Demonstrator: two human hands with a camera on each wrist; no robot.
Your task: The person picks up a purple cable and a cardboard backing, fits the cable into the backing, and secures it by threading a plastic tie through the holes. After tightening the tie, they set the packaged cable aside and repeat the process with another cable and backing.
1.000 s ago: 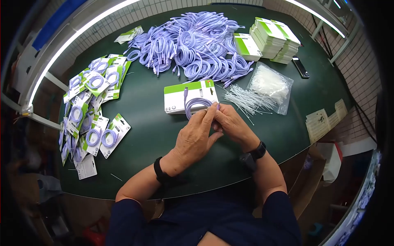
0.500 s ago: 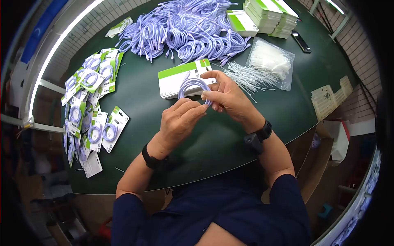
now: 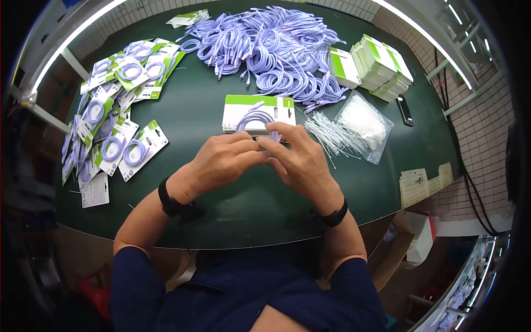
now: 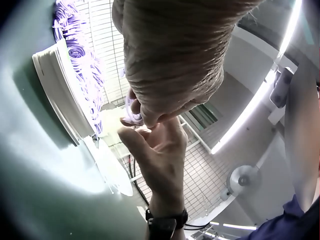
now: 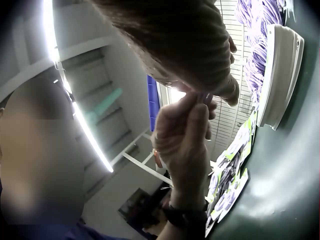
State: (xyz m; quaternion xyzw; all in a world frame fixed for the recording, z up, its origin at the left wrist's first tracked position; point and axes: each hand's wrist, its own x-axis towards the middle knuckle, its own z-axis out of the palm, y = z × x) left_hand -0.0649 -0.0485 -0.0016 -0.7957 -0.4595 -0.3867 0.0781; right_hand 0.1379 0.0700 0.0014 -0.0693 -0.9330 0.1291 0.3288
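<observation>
A coiled purple cable [image 3: 255, 117] is held up between both hands, in front of a stack of white and green cards [image 3: 232, 119]. The left hand [image 3: 224, 157] grips the lower left of the coil with curled fingers, seen from the back in the head view. At the coil's right side, the right hand [image 3: 301, 157] pinches it between thumb and bent index finger. One connector [image 3: 257, 105] points up past the top of the loop. In the left wrist view, a bit of purple cable [image 4: 131, 112] shows at the fingertips; the hands hide the lower coil.
A large heap of coiled purple cables [image 3: 276, 50] lies at the back. Carded cables [image 3: 133, 152] pile up on the left. To the right are loose white zip ties [image 3: 332, 135], a bag of ties [image 3: 362, 122], stacked cards [image 3: 376, 66] and a phone [image 3: 405, 110].
The hands, first close together at the coil's right end, have moved apart and closed in again around its lower part. The connector, upright before, now leans to the right. The head view has shifted.
</observation>
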